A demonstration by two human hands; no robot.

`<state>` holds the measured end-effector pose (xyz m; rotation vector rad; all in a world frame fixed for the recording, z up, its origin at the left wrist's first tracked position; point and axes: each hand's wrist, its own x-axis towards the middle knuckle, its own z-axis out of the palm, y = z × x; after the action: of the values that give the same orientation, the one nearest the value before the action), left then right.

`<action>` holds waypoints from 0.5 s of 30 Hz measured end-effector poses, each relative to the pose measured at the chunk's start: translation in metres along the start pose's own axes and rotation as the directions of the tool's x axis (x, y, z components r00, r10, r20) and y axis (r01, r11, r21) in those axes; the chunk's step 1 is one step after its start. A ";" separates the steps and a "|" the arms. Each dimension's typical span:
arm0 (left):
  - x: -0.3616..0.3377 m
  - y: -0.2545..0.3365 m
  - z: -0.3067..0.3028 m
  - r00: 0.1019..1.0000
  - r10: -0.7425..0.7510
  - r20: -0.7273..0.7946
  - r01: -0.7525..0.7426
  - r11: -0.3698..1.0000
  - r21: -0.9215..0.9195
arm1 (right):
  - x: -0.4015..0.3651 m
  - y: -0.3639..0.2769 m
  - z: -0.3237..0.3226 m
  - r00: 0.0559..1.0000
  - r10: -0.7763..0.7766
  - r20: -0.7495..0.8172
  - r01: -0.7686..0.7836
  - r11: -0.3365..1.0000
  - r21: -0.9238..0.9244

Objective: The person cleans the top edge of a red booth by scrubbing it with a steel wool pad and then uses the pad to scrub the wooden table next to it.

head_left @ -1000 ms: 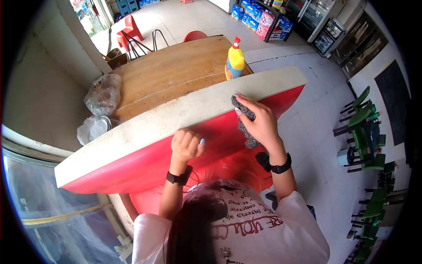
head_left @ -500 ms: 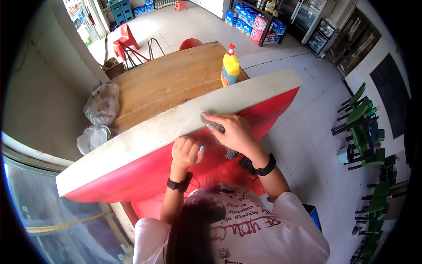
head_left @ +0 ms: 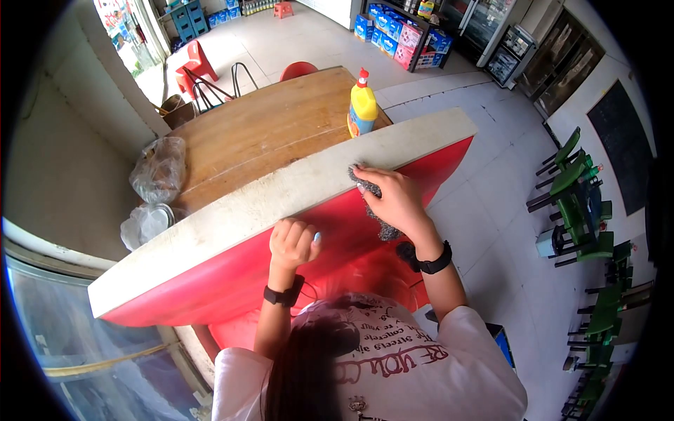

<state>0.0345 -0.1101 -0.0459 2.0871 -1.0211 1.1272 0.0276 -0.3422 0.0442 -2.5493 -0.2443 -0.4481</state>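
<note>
My right hand (head_left: 397, 200) is closed on a grey steel wool scrubber (head_left: 382, 226), which touches the edge between the board's pale face and its red side. Part of the scrubber hangs below my fingers. My left hand (head_left: 293, 242) is curled into a fist against the same edge, further left, with nothing visible in it. The long board (head_left: 232, 205) has a pale, stained upper face and a glossy red side (head_left: 210, 281) toward me. Just past it stands a yellow bottle (head_left: 364, 109) with a red cap.
Behind the board is a brown wooden table (head_left: 267, 116). Clear plastic bags (head_left: 160, 168) lie at its left end. A red plastic chair (head_left: 196, 67) stands beyond it. Green chairs (head_left: 567, 179) line the right side, and boxes (head_left: 390, 35) are stacked at the back.
My right hand has slid right along the board's edge with the steel wool scrubber. My left hand has stayed almost where it was.
</note>
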 end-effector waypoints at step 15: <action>0.000 -0.001 0.003 0.999 0.030 -0.031 -0.029 0.998 0.054 | 0.001 -0.041 0.039 0.973 -0.228 0.029 0.221 0.963 0.157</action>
<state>0.0370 -0.1117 -0.0477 2.0956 -1.0203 1.2107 0.0283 -0.2867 0.0325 -2.3932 -0.5675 -0.4362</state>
